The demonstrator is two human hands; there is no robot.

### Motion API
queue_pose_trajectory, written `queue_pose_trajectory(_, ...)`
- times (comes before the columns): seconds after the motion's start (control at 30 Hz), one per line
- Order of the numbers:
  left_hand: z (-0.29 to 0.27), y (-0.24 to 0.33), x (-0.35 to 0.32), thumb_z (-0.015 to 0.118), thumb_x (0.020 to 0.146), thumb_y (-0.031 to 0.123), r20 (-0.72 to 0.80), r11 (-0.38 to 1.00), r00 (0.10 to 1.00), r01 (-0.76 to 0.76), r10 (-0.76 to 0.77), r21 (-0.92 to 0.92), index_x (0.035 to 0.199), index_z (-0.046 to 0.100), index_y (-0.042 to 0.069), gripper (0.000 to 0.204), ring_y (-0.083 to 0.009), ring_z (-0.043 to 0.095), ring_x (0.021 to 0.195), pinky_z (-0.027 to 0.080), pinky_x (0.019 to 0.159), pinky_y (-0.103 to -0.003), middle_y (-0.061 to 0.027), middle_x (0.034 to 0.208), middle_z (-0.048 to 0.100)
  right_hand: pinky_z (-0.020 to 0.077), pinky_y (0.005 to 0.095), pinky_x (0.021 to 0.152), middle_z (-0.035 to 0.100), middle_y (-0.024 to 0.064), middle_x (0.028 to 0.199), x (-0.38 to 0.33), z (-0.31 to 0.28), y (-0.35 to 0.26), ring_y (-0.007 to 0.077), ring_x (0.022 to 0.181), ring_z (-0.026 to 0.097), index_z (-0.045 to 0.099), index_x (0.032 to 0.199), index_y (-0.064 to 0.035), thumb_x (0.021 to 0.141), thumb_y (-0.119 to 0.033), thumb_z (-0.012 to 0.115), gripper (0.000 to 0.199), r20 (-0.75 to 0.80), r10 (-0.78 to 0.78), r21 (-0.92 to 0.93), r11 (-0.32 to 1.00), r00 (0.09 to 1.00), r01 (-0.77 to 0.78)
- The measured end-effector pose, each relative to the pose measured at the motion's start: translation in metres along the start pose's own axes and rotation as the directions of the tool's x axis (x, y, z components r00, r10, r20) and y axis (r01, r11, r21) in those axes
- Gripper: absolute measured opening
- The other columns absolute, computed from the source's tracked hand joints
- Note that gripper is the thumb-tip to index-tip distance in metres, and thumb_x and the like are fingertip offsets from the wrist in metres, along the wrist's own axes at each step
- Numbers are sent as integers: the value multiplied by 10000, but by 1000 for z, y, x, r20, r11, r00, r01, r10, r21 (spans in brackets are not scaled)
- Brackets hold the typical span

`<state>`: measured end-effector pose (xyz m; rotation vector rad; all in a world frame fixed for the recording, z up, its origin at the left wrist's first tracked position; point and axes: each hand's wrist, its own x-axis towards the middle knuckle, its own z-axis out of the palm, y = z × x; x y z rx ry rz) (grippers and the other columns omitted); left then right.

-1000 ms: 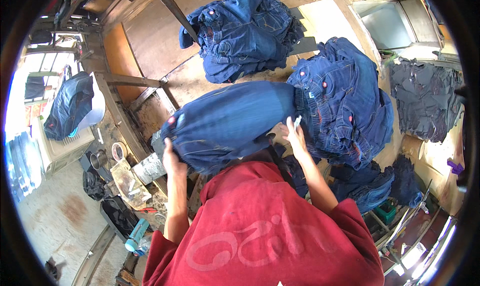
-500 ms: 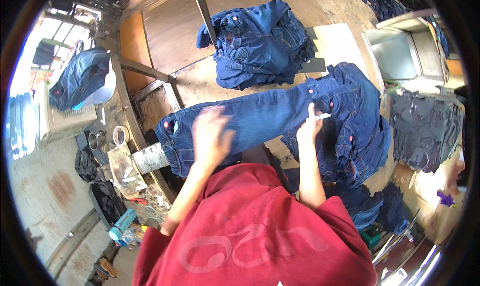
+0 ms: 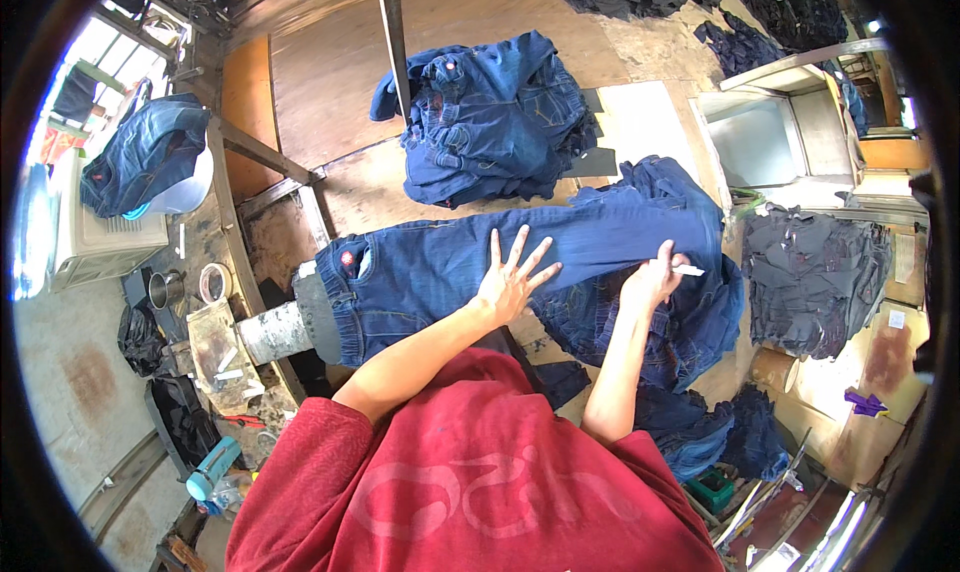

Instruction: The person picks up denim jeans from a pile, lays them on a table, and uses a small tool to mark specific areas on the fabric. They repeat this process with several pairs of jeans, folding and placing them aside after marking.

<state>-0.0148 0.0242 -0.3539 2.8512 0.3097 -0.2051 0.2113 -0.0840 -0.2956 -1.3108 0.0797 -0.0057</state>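
Note:
A pair of dark blue jeans lies stretched sideways in front of me, its elastic waist at the left, by the rounded end of a pale, worn board. My left hand lies on the denim with its fingers spread. My right hand is closed at the right part of the leg. It grips a small white piece, which looks flat or stick-like; its kind I cannot make out. More jeans are heaped under and beyond that hand.
A stack of folded jeans stands farther back, beside an upright post. Grey garments are piled at the right. At the left are a tape roll, a metal cup and a light blue bottle.
My left hand has moved right along the jeans and now lies flat. The jeans have slid right, baring more of the board's end. My right hand has shifted slightly right.

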Motion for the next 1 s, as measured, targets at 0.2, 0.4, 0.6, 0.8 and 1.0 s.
queue_pose_trajectory(0.2,36,24,-3,570,943,253,-294,998,956,-23,4,-62,1528,530,-42,657,-380,320,1601,205,1291,-678,-230,1671,412,366,265,717,338,-68,815,-64,77,-60,76,760,366,349,810,-166,983,1,789,502,540,-278,-190,879,794,438)
queue_pose_trajectory(0.4,75,60,1,580,949,312,-244,958,968,-13,-60,-286,1552,481,-84,728,-417,260,1625,155,1312,-661,-250,1699,362,534,346,592,709,87,753,-225,114,-16,182,636,669,795,1024,-75,828,-28,850,209,940,-204,-12,780,273,625)
queue_pose_trajectory(0.6,73,62,-2,606,944,355,-181,973,981,30,-73,-230,1588,434,-75,793,-408,214,1641,133,1326,-635,-232,1733,304,580,400,633,720,85,765,-275,123,20,263,675,713,807,1117,-105,847,-84,739,280,993,72,20,703,-99,711)
queue_pose_trajectory(0.8,42,52,12,632,938,397,-192,985,974,90,-117,-145,1623,386,-67,864,-400,168,1657,112,1340,-609,-215,1767,245,416,276,598,518,-12,678,-143,140,-78,98,633,479,479,749,-106,922,29,792,382,756,-227,-217,798,614,562)
queue_pose_trajectory(1.0,38,53,10,790,797,525,-184,973,958,199,-218,-117,1703,275,35,1151,-416,117,1666,79,1353,-576,-168,1787,211,397,232,611,601,22,688,-147,143,-95,57,659,509,362,674,-117,968,-24,829,559,777,-308,-171,737,549,654)
